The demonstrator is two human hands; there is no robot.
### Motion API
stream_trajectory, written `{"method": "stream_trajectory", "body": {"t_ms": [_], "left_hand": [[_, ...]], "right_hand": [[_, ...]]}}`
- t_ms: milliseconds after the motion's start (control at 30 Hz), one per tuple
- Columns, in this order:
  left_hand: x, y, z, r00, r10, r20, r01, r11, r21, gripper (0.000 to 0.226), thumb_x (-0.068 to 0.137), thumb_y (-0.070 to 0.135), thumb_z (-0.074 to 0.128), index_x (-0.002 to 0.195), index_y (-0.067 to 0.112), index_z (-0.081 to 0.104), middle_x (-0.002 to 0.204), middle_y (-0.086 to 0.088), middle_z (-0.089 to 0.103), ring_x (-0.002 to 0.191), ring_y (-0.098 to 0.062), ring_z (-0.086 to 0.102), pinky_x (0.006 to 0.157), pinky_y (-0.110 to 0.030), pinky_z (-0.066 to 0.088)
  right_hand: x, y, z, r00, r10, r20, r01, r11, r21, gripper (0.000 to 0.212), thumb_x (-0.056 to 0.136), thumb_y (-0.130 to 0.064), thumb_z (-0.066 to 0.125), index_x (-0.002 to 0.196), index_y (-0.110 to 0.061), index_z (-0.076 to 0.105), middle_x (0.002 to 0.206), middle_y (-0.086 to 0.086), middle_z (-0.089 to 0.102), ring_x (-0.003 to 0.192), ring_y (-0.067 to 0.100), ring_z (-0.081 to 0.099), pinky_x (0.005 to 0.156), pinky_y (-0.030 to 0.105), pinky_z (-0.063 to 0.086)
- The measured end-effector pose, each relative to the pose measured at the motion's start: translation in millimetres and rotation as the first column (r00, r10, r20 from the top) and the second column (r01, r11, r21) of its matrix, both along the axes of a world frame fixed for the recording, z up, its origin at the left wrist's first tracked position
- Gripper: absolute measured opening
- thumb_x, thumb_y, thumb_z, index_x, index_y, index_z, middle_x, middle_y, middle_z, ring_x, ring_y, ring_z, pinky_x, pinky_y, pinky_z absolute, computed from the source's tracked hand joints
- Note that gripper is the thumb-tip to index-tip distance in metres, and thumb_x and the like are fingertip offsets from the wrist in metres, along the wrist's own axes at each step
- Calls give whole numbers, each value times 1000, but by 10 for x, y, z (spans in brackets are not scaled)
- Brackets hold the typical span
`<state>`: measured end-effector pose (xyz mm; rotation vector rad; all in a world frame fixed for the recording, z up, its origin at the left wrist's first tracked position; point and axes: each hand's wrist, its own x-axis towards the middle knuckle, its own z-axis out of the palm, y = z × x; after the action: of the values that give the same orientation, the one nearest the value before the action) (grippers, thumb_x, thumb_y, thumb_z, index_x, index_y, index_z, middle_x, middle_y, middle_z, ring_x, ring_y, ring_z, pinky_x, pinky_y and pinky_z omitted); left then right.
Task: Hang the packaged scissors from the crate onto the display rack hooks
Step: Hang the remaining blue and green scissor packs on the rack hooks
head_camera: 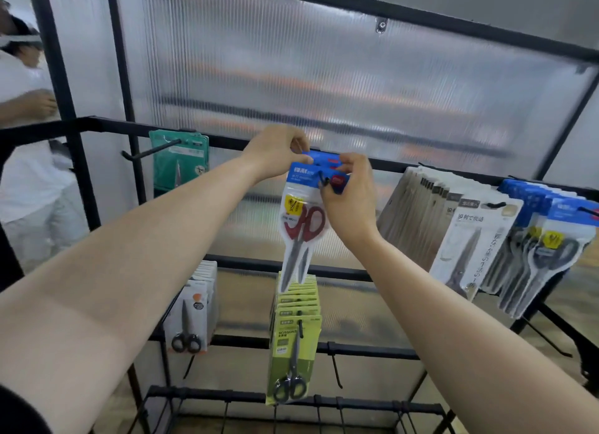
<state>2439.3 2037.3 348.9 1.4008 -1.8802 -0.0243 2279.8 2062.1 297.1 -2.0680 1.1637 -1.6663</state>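
A pack of red-handled scissors (299, 221) with a blue card top hangs in front of the black display rack (107, 127), at the top rail's middle. My left hand (275, 151) pinches the card's upper left corner. My right hand (348, 193) pinches its right side, beside a black hook tip (324, 178) that pokes through the card's hole. A second blue card shows just behind the first. The crate is out of view.
Teal packs (180, 161) hang at upper left behind an empty hook (149, 149). Beige and white packs (453, 229) and blue packs (544, 239) fill hooks at right. Lower hooks hold white packs (193, 310) and green packs (295, 336). A person in white (29, 148) stands at far left.
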Motion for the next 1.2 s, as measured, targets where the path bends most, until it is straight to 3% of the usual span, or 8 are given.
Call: {"method": "stream_trajectory", "body": {"t_ms": [133,400,600,700,767,900,1033,1200], "left_hand": [[74,-85,-73,1000,7,-14,-7,998,-68,17,78,17,69,90,11,59,93,-5,64,89,-20,59,82,-36,52],[142,-178,-297,992,38,-119,-39,999,-4,11,90,11,57,96,12,48,88,-3,57,71,-10,54,58,-16,42],[289,-119,-732,993,119,-2,-117,979,165,28,96,5,39,122,10,49,101,-6,56,93,-19,55,78,-27,43],[310,-45,-985,979,182,96,-200,948,249,36,97,3,35,131,9,46,123,-12,58,115,-27,54,94,-34,43],[286,35,-1108,962,198,188,-247,924,293,41,100,8,34,141,11,38,141,-13,46,128,-29,45,105,-36,35],[152,302,-1367,932,224,285,-318,882,347,51,101,17,35,149,8,19,155,-12,21,143,-26,20,115,-33,16],[44,664,-1779,898,217,382,-382,815,436,58,102,23,33,150,7,5,159,-9,2,146,-21,1,117,-32,4],[-150,1109,-2365,872,259,415,-463,714,525,61,101,27,35,150,6,5,159,-9,2,146,-21,1,117,-36,3]], "right_hand": [[111,-184,-63,989,-85,119,72,992,107,50,82,-9,70,124,-11,43,122,2,44,98,8,52,86,21,48],[198,-501,-42,980,-193,54,177,959,223,55,85,-17,68,130,-15,37,122,1,45,96,10,49,75,23,41],[161,-537,-140,977,-198,79,166,939,300,54,88,-30,64,132,-13,38,120,3,47,103,15,50,83,29,47],[50,-481,-414,990,-121,77,90,940,329,45,95,-38,50,131,-13,40,121,3,49,102,12,50,72,17,40],[-80,-431,-623,994,-103,22,89,932,352,40,98,-39,41,129,-13,42,123,3,51,104,13,50,70,15,36],[-402,-277,-991,962,-52,-267,149,923,356,46,101,-37,34,138,-10,38,139,8,45,125,23,44,97,33,37],[-756,-33,-1317,812,128,-570,123,916,382,53,102,-34,30,146,-6,23,153,12,23,141,26,22,114,34,19],[-1128,234,-1807,685,240,-688,136,885,445,59,101,-40,28,148,-6,16,158,10,10,145,24,9,117,37,17]]}}
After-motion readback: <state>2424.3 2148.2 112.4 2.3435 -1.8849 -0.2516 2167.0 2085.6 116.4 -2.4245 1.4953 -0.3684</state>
